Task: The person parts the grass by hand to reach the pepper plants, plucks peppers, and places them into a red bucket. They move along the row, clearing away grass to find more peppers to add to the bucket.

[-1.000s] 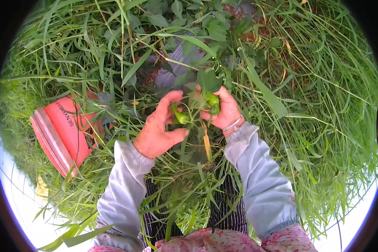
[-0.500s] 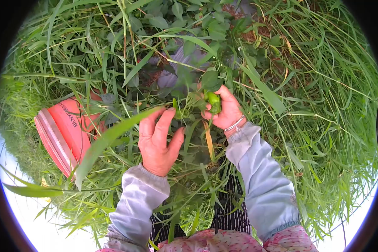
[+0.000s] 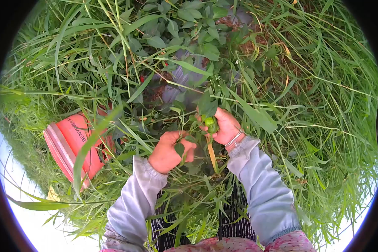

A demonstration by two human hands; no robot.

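Observation:
My right hand is wrapped round a green pepper, whose glossy side shows between thumb and fingers. Dark pepper-plant leaves hang just above it and partly cover the fingertips. To its left, my left hand is curled closed among thin stems, with a small leaf lying over its fingers. Whatever is inside that left grip is hidden. The two hands are close together but apart, low over the plant.
A red bucket with dark lettering lies tilted in the grass at left. Grey plastic sheeting shows through the foliage ahead. Tall grass crowds both sides, and one long blade crosses in front of the bucket.
My left hand has gone from spread fingers beside a small green pepper to a closed grip, slightly lower and further right. My right hand keeps the pepper, a little lower.

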